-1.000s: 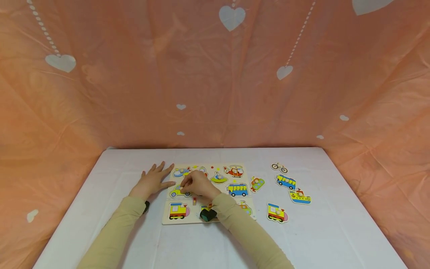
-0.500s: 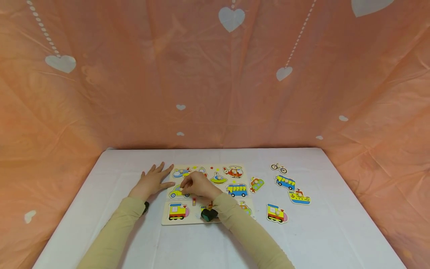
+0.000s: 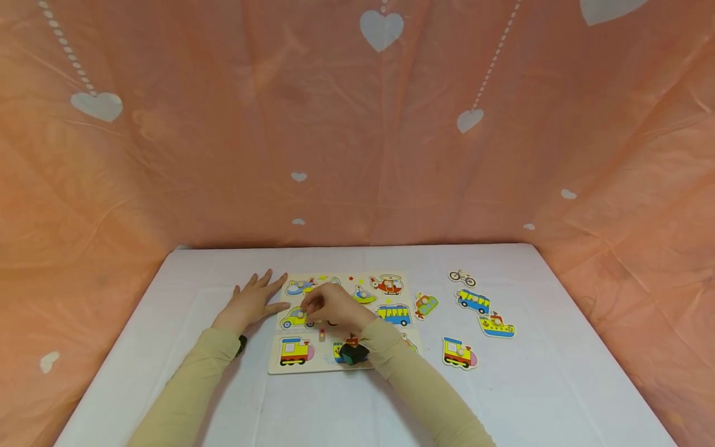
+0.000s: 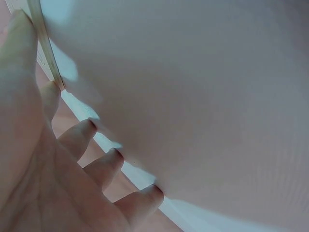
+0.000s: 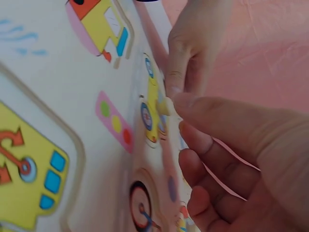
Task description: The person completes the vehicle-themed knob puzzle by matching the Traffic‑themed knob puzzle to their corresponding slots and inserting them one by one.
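Note:
A wooden peg puzzle board (image 3: 323,365) with vehicle pictures lies on the white table. The yellow car piece (image 3: 292,320) sits in its place at the board's left, its knob (image 5: 165,107) showing. My right hand (image 3: 339,308) is beside that knob, thumb and fingers loosely bent; in the right wrist view the thumb tip is right by the knob and nothing is between thumb and forefinger. My left hand (image 3: 249,305) lies with fingers spread at the board's left edge. Its fingertips (image 4: 153,192) touch the table and its thumb (image 4: 19,46) reaches the board's edge.
Loose knobbed pieces lie right of the board: a bicycle (image 3: 462,278), a bus (image 3: 473,301), a ship (image 3: 496,325), a train (image 3: 459,354) and a submarine (image 3: 426,305). Airplane (image 3: 300,287) and helicopter (image 3: 388,285) pieces are in the board's back row. A pink curtain (image 3: 357,124) hangs behind.
My right hand has let go of the car's knob and shifted slightly to the right, uncovering more of the car. My left hand stays where it was.

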Demonstrator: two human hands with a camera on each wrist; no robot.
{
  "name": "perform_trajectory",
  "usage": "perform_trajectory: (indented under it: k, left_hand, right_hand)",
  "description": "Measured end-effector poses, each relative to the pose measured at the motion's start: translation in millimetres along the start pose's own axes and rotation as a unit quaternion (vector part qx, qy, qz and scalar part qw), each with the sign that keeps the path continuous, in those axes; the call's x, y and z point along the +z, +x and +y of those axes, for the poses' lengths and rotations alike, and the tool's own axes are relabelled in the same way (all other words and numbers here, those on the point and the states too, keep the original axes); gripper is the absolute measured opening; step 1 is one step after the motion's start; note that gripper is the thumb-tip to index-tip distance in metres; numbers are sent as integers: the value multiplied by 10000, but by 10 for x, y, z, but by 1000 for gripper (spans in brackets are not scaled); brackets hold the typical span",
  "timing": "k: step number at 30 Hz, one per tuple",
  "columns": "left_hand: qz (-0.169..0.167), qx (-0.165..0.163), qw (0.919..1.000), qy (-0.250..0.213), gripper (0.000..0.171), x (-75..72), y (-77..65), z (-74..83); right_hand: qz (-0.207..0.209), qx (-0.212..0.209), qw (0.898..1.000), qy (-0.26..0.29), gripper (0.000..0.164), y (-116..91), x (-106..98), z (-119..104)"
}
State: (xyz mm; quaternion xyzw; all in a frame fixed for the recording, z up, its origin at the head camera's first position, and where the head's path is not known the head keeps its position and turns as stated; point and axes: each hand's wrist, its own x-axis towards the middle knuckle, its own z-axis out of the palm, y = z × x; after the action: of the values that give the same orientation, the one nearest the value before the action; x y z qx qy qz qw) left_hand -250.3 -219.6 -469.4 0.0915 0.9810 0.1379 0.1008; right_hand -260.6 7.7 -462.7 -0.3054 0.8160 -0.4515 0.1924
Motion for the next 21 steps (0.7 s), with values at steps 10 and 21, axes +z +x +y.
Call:
perform_trajectory:
  k: [10, 21]
  left_hand:
    - [36, 80, 9999, -58, 80, -18, -9, -10]
    - [5, 90, 9999, -101, 80, -2, 2, -8]
  right_hand:
    - [46, -309, 9989, -356, 24, -71, -186, 17]
    - [66, -510, 9984, -214, 28, -255, -426, -2]
